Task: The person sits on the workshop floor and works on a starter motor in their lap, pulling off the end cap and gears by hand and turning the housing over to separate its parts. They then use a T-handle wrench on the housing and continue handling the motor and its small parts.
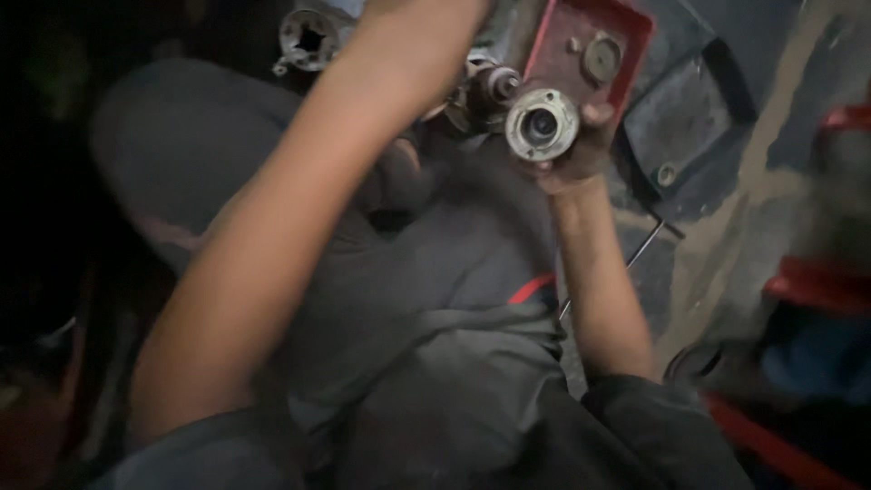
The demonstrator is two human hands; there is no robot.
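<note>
Right hand: fingers clamped round a round metal flange — red tray just behind.
Left hand: out of view.

The light was dim. A grimy, dusty floor filled the right of the frame, with a red tray at the top and darkness at left.

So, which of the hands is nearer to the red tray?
The right. The right hand holds a round metal flange right at the near edge of the red tray. The left hand is further left, apart from the tray, at a dark metal part.
</note>
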